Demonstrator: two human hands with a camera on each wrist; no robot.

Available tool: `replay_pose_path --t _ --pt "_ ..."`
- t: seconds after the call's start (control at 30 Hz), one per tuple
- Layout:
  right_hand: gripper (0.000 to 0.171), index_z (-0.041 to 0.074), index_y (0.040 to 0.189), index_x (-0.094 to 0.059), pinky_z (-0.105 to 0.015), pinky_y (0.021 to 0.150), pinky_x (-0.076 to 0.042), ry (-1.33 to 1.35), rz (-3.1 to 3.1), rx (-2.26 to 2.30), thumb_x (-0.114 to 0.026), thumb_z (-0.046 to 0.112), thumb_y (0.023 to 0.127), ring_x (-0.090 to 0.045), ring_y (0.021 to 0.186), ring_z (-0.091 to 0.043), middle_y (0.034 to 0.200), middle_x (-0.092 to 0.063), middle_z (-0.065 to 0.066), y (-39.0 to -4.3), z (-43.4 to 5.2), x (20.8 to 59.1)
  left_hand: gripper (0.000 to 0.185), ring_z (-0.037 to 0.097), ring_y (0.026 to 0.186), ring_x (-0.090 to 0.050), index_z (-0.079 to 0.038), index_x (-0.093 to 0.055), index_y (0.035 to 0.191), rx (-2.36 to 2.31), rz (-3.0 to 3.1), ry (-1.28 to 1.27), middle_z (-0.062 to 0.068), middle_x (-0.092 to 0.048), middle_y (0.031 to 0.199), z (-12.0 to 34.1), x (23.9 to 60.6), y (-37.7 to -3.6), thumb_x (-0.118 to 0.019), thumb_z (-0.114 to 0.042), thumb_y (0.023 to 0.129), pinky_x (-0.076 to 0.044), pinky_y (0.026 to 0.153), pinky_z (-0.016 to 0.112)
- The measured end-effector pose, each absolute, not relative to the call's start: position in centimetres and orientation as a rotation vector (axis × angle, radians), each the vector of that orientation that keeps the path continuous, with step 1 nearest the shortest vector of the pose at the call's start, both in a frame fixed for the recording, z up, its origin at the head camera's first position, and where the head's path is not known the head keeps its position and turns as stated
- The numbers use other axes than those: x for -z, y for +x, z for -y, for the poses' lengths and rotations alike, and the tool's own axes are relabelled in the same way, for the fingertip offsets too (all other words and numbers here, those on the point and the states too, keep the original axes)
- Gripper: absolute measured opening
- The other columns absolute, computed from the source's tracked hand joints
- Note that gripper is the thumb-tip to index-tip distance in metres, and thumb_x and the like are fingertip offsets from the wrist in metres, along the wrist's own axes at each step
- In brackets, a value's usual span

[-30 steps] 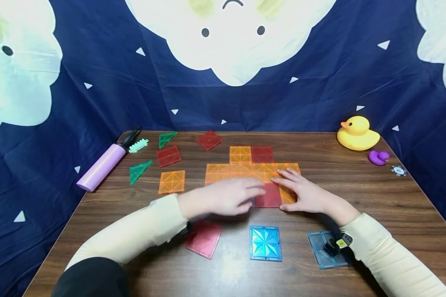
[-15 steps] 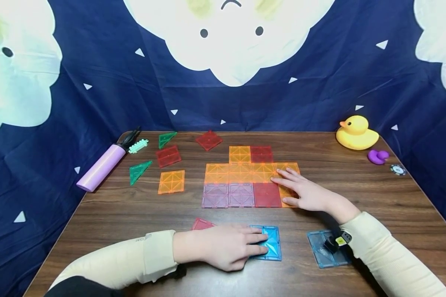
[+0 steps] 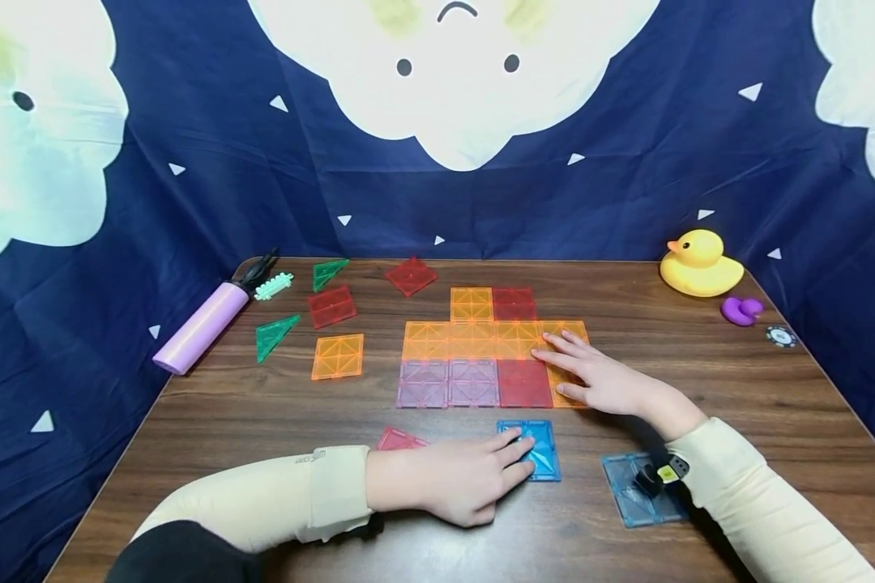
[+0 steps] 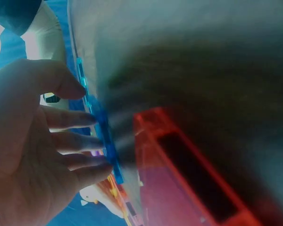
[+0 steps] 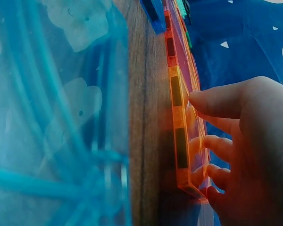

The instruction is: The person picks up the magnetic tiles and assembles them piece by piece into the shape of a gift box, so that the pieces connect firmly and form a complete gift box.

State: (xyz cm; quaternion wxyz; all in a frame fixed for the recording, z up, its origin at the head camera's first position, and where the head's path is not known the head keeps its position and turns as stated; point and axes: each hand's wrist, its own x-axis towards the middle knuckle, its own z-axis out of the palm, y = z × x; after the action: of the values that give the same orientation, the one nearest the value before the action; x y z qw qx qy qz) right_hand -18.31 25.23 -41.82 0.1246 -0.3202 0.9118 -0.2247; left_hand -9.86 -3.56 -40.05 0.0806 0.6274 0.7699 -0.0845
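A flat patch of magnetic tiles (image 3: pixel 474 340) lies mid-table: orange ones in a row, two purple, one red. My right hand (image 3: pixel 591 376) rests flat on the orange tile (image 3: pixel 563 380) at its right end; the right wrist view shows the fingers (image 5: pixel 217 143) lying on that orange tile (image 5: pixel 179 132). My left hand (image 3: pixel 506 465) presses straight fingers on a bright blue square tile (image 3: pixel 539 449) just below the patch. In the left wrist view the fingertips (image 4: pixel 85 141) touch the blue tile's (image 4: pixel 106 141) edge. A red tile (image 3: pixel 397 440) peeks out behind my left wrist.
A second blue tile (image 3: pixel 627 494) lies under my right wrist. Loose orange (image 3: pixel 337 356), red (image 3: pixel 331 306) and green (image 3: pixel 273 336) tiles and a lilac pump (image 3: pixel 200 328) sit at the left. A yellow duck (image 3: pixel 700 263) and a purple duck (image 3: pixel 742 310) stand far right.
My left hand came back from the tile patch to the blue tile, then slid it up and slightly right towards the patch. The right hand has stayed put.
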Motion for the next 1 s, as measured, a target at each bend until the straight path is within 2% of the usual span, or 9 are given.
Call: replay_pose_path --t 0.3,0.53,0.67,0.83,1.0 --pt "0.058 0.013 0.157 -0.042 -0.07 0.114 -0.016 -0.93 -2.653 0.658 -0.057 0.028 0.104 -0.008 0.151 -0.048 0.166 -0.024 -0.019 -18.2 -25.1 41.6 0.065 0.036 0.149 -0.027 -0.001 -0.037 0.156 0.239 -2.305 1.78 0.021 -0.033 0.161 2.5 39.9 -11.1 -0.056 -0.028 0.099 -0.022 0.12 0.033" --pt "0.057 0.011 0.157 -0.042 -0.07 0.114 -0.017 -0.938 -2.656 0.654 -0.058 0.026 0.104 -0.009 0.151 -0.049 0.165 -0.024 -0.02 -18.2 -25.1 41.6 0.064 0.031 0.151 -0.026 -0.003 -0.036 0.157 0.156 -2.318 1.734 0.016 -0.029 0.164 3.5 39.1 -11.0 -0.055 -0.028 0.101 -0.023 0.12 0.033" --pt "0.058 0.013 0.157 -0.042 -0.071 0.113 -0.018 -0.935 -2.656 0.655 -0.058 0.028 0.104 -0.009 0.151 -0.049 0.165 -0.024 -0.019 -18.2 -25.1 41.6 0.058 0.029 0.147 -0.034 -0.002 -0.043 0.153 0.074 -2.346 1.835 0.015 -0.038 0.16 5.5 38.4 -10.3 -0.056 -0.025 0.101 -0.027 0.118 0.034" --pt "0.058 0.014 0.157 -0.042 -0.071 0.113 -0.018 -0.932 -2.655 0.649 -0.058 0.028 0.103 -0.009 0.151 -0.048 0.166 -0.024 -0.019 -18.3 -25.1 41.8 0.048 0.022 0.137 -0.049 -0.005 -0.056 0.144 -0.045 -2.384 2.043 0.009 -0.056 0.145 9.1 38.1 -9.1 -0.06 -0.024 0.1 -0.034 0.115 0.033" --pt "0.058 0.014 0.157 -0.042 -0.071 0.113 -0.017 -0.938 -2.652 0.644 -0.058 0.028 0.103 -0.009 0.151 -0.048 0.166 -0.023 -0.019 -18.3 -25.1 41.8 0.042 0.021 0.125 -0.057 -0.006 -0.064 0.131 -0.135 -2.494 2.18 0.007 -0.064 0.13 12.5 38.4 -8.2 -0.069 -0.022 0.092 -0.041 0.11 0.034"
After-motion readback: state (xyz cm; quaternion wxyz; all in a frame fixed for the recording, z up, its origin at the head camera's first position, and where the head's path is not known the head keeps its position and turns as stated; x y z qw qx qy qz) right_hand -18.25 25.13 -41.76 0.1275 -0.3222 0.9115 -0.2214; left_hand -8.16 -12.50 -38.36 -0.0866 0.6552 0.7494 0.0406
